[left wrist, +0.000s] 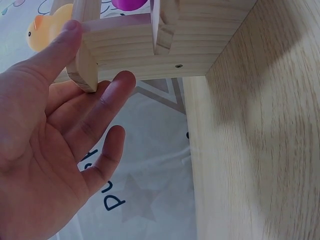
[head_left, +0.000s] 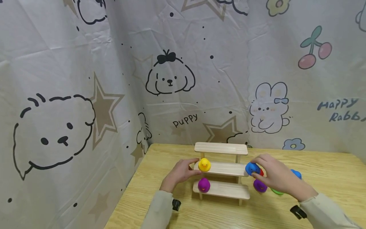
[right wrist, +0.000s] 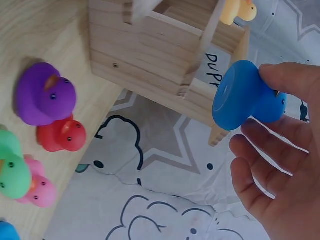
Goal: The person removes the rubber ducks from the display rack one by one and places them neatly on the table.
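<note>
A three-tier wooden display shelf (head_left: 226, 168) stands on the table. My left hand (head_left: 181, 170) grips the left end of its middle tier, the thumb on one face and fingers behind, as the left wrist view shows. Beside that thumb a yellow rubber duck (head_left: 204, 164) sits on the middle tier. Below it, a magenta-purple duck (head_left: 204, 185) rests at the left of the bottom tier. My right hand (head_left: 275, 173) pinches a blue rubber duck (right wrist: 242, 95) between thumb and fingers, near the right end of the middle tier; its flat base shows in the right wrist view.
To the right of the shelf, on the table (head_left: 154, 187), are a purple duck (right wrist: 42, 95), a red duck (right wrist: 62, 135), a green duck (right wrist: 12, 172), a pink duck (right wrist: 37, 187) and another blue duck (head_left: 296, 173). Behind the table hangs a printed curtain (head_left: 223, 89).
</note>
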`<move>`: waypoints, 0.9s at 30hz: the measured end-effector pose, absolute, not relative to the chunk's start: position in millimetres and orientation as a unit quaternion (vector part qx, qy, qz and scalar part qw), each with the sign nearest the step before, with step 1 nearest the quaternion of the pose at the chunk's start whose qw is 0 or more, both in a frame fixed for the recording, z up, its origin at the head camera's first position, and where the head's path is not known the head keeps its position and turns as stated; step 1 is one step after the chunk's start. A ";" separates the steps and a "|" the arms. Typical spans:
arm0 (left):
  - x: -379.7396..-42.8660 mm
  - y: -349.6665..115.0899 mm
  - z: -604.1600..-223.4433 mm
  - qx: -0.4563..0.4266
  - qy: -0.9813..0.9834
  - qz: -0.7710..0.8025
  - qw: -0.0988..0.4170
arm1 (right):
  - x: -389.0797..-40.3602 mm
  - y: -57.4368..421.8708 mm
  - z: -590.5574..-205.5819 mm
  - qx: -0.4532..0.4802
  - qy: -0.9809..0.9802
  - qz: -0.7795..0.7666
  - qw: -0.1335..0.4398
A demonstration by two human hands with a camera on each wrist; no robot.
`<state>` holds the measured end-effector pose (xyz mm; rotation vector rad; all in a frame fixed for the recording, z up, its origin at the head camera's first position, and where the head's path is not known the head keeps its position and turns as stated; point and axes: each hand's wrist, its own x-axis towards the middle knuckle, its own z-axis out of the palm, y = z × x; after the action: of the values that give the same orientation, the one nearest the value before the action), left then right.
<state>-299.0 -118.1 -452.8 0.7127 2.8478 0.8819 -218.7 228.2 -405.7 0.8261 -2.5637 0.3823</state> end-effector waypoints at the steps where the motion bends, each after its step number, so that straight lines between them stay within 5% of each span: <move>1: -299.0 -118.1 -452.5 0.233 0.928 0.287 0.039 | -217.8 229.3 -407.6 0.297 -0.922 0.135 0.209; 15: -300.0 -117.9 -452.4 0.231 0.931 0.281 0.039 | -206.7 243.7 -432.3 0.312 -0.915 0.122 0.224; 27: -298.9 -117.3 -452.4 0.229 0.932 0.279 0.043 | -200.4 247.6 -445.8 0.286 -0.934 0.127 0.171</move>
<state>-298.9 -117.3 -452.4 0.6994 2.8497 0.8538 -200.4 247.6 -445.8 0.8113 -2.6538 0.3593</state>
